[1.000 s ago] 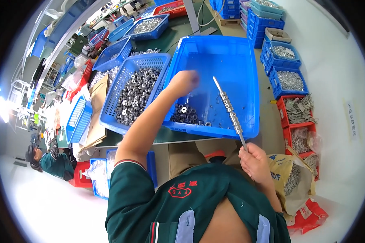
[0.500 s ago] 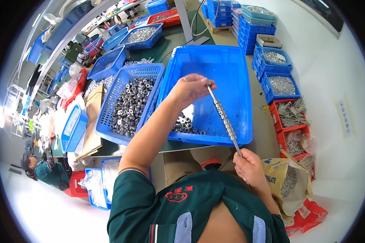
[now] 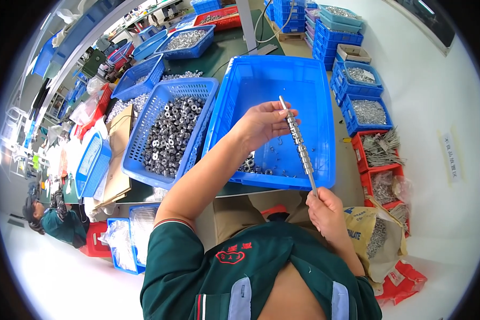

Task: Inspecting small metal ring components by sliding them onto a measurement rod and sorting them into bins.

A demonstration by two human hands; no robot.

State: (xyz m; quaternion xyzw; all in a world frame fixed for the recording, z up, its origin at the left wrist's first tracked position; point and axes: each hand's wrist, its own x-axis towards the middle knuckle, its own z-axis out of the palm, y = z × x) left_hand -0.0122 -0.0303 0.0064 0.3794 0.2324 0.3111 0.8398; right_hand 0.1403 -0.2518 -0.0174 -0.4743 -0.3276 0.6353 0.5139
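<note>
My right hand (image 3: 327, 212) is closed around the lower end of a thin metal rod (image 3: 312, 183), which slants up and away to the left. Several shiny metal rings (image 3: 300, 146) sit threaded in a row along its middle. Near the top of the rod, my left hand (image 3: 265, 126) pinches a metal ring between thumb and fingers, and the bare tip sticks out above. Both hands are over the front of a large blue bin (image 3: 274, 74). Dark and shiny metal rings (image 3: 249, 165) lie in its near left corner, partly behind my left forearm.
Left of the bin stands a blue perforated basket (image 3: 138, 166) full of dark metal rings. A cardboard sheet (image 3: 120, 160) lies beside it. To the right are red crates (image 3: 369, 166) of metal parts and an open sack (image 3: 365, 229). Another person (image 3: 61, 224) is at the far left.
My left hand has moved from the rod's top end down along it, bringing a ring towards the row. The tip now shows above my fingers. My right hand keeps its grip.
</note>
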